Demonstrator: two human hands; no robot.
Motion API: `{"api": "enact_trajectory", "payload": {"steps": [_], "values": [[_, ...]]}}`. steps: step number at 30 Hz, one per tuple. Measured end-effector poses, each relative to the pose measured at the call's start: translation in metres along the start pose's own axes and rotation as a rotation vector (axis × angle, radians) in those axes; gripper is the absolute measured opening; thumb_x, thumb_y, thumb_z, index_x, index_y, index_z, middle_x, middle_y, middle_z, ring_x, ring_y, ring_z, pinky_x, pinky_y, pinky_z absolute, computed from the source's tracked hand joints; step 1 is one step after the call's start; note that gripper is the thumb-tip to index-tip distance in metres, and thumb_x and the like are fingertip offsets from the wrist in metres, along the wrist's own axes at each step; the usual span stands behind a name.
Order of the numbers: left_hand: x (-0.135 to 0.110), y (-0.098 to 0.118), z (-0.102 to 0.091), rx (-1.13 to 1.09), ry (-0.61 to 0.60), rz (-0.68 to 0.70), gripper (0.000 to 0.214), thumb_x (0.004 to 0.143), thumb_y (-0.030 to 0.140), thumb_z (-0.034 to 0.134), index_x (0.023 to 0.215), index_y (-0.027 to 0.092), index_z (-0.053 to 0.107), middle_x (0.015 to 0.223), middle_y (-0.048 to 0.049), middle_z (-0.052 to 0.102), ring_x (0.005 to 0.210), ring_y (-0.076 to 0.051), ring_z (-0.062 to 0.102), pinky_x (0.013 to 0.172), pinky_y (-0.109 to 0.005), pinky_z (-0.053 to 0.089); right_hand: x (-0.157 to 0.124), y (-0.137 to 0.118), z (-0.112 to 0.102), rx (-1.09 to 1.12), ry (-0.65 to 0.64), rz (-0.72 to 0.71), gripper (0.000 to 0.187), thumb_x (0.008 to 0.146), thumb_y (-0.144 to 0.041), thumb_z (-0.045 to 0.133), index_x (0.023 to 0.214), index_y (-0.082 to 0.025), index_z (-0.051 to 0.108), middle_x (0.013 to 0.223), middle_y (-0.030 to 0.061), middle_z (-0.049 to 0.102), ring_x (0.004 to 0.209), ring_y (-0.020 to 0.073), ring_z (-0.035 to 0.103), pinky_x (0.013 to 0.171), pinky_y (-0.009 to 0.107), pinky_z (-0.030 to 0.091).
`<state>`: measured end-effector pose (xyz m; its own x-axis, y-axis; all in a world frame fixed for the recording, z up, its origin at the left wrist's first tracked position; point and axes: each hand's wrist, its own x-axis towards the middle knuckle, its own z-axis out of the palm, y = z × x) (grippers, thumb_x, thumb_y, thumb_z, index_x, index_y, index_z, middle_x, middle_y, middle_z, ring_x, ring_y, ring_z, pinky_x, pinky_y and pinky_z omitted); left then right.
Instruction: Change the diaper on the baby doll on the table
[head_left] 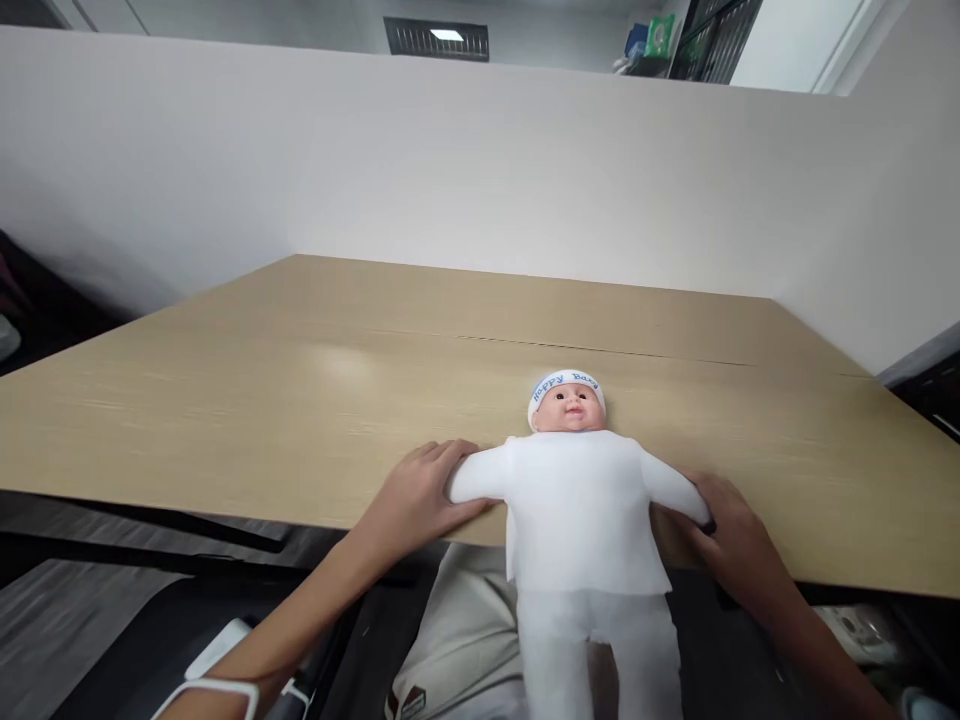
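Observation:
A baby doll (585, 510) in a white top and white trousers lies face up at the near edge of the wooden table (225, 390). Its white headband reads "Happy Baby" in blue letters. The head and upper body rest over the tabletop, while the legs hang past the edge toward my lap. My left hand (427, 490) is closed around the doll's sleeved arm on the left side of the view. On the other side, my right hand (727, 525) grips the end of the opposite sleeve, its fingers partly hidden behind it.
White partition walls (480, 160) enclose the back and right of the table. Below the front edge, a black chair seat (165, 640) stands at left with a white device (217, 648) near my wrist. Some items (862, 635) sit under the table at right.

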<state>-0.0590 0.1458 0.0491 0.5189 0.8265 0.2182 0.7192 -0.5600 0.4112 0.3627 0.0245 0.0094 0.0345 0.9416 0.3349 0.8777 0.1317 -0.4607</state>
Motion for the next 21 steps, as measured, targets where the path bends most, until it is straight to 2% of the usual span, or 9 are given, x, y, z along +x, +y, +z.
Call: {"api": "enact_trajectory", "payload": {"steps": [4,9,13,18,21], "values": [[0.026,-0.026,0.008,0.109,0.045,0.049,0.054,0.096,0.071,0.064,0.119,0.022,0.071,0.107,-0.0100,0.079,0.099,-0.033,0.072,0.090,-0.044,0.054,0.031,0.013,0.009,-0.001,-0.032,-0.025,0.031,0.105,-0.050,0.056,0.127,-0.030,0.064,0.118,0.0095,0.075,0.107,0.0345,0.069,0.090,0.048,0.057],[0.085,-0.058,0.012,0.137,0.036,0.076,0.062,0.095,0.078,0.059,0.114,0.021,0.070,0.105,-0.0120,0.078,0.098,-0.034,0.071,0.089,-0.045,0.054,0.091,0.026,0.023,-0.026,-0.066,-0.076,0.031,0.102,-0.047,0.054,0.122,-0.025,0.063,0.112,0.0102,0.074,0.102,0.0329,0.067,0.089,0.047,0.055],[0.134,-0.080,0.013,0.161,0.034,0.081,0.064,0.094,0.080,0.059,0.110,0.020,0.069,0.103,-0.0137,0.076,0.099,-0.035,0.071,0.090,-0.045,0.053,0.143,0.041,0.042,-0.076,0.001,-0.129,0.027,0.096,-0.038,0.055,0.117,-0.023,0.063,0.109,0.0111,0.073,0.102,0.0324,0.067,0.091,0.046,0.054],[0.186,-0.104,0.021,0.162,0.130,0.061,0.067,0.092,0.083,0.058,0.111,0.019,0.069,0.106,-0.0143,0.076,0.104,-0.035,0.069,0.097,-0.047,0.051,0.204,0.061,0.064,-0.120,0.090,-0.152,0.031,0.090,-0.035,0.056,0.117,-0.022,0.064,0.112,0.0127,0.075,0.104,0.0332,0.067,0.093,0.046,0.053],[0.218,-0.115,0.027,0.154,0.196,0.017,0.070,0.089,0.084,0.064,0.113,0.018,0.069,0.108,-0.0142,0.076,0.106,-0.035,0.068,0.100,-0.048,0.049,0.238,0.069,0.073,-0.184,0.130,-0.156,0.034,0.089,-0.037,0.056,0.116,-0.020,0.066,0.112,0.0151,0.075,0.102,0.0346,0.066,0.093,0.047,0.052]]}}
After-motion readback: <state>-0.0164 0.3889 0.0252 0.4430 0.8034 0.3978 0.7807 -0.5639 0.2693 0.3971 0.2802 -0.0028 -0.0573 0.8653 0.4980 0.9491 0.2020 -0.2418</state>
